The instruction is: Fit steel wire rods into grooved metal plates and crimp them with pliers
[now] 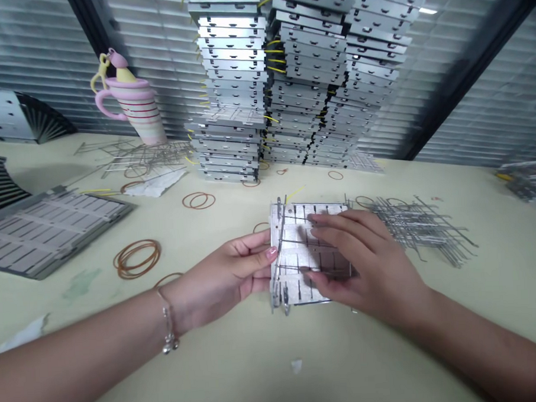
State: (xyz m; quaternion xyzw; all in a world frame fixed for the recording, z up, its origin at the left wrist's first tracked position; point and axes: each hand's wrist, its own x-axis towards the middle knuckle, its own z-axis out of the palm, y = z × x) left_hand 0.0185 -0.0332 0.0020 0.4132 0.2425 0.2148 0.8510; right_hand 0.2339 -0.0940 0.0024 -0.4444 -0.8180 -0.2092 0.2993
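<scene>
A small slotted metal panel [304,288] is tilted up off the table in front of me. My left hand [235,264] grips its left edge, thumb on the face and the other fingers behind. A thin wire rack [292,242] lies across the panel face, its crossbar by my left thumb. My right hand [363,256] arches over the panel's right half, fingertips at the upper wires and thumb at the lower wire. It appears to hold the wire rack between them; the palm hides the panel's right side.
Tall stacks of metal panels [233,78] stand at the back. Loose wire racks [422,224] lie in a heap at right, with more at back left. Orange rubber bands [137,259], a striped pink cup [142,109] and a larger slotted panel [51,228] occupy the left side.
</scene>
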